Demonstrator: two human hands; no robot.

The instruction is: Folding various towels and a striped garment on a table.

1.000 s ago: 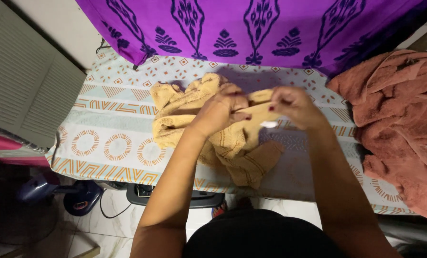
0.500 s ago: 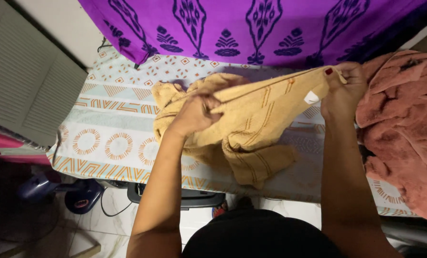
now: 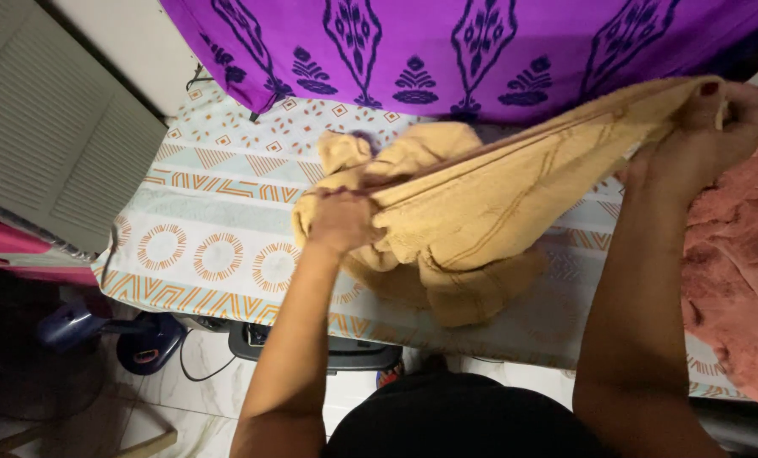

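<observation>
The left hand (image 3: 338, 222) is closed on a bunched part of the yellow towel (image 3: 481, 203), low over the patterned worktop (image 3: 209, 220). The right hand (image 3: 718, 127) pinches the towel's far corner, raised up and out to the right, so the edge runs taut between both hands while the rest sags onto the worktop below. A salmon towel (image 3: 735, 280) lies just beneath the right hand; purple patterned cloth (image 3: 481, 42) hangs beyond both.
</observation>
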